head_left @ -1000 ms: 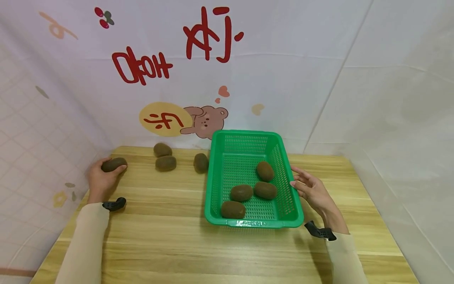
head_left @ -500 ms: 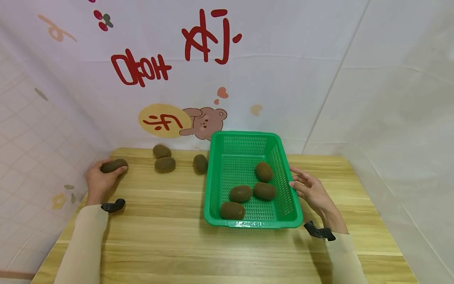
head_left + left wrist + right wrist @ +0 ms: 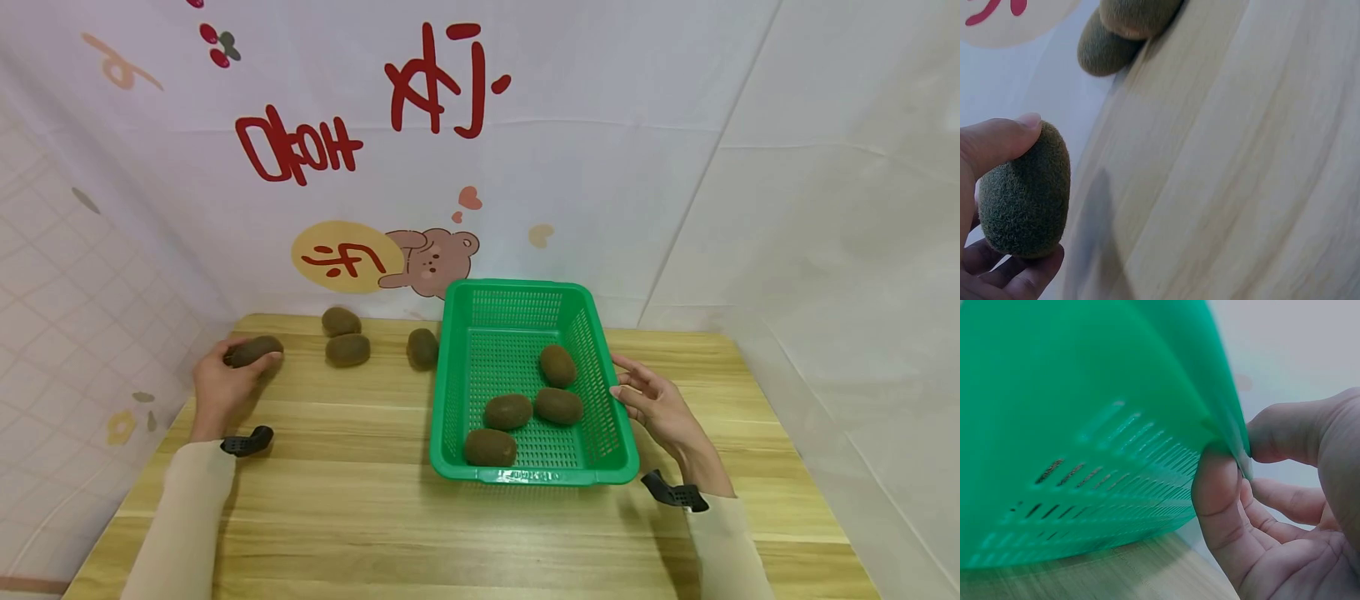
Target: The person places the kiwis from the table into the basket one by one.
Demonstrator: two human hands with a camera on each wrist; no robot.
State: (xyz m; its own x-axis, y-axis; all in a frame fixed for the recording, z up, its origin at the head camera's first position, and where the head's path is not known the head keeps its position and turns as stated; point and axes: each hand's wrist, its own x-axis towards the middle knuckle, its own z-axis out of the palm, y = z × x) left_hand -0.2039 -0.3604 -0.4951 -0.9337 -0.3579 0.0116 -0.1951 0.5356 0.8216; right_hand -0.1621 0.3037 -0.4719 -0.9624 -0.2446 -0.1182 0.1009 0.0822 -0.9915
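A person's left hand (image 3: 221, 386) holds a kiwi (image 3: 257, 352) between thumb and fingers at the far left of the worktop (image 3: 337, 517), some fingers hidden behind the fruit; the left wrist view cuts the hand off. The right hand (image 3: 665, 418) pinches the right rim of a green basket (image 3: 441, 396), which runs out of frame in the right wrist view, its contents showing only as dark patches through the slots. Four kiwis (image 3: 508, 412) lie inside. On the worktop between, two kiwis (image 3: 347, 350) sit close together, partly cropped in the left wrist view, and a third kiwi (image 3: 422, 349) lies just beside the basket, which blocks part of the backdrop (image 3: 600, 167).
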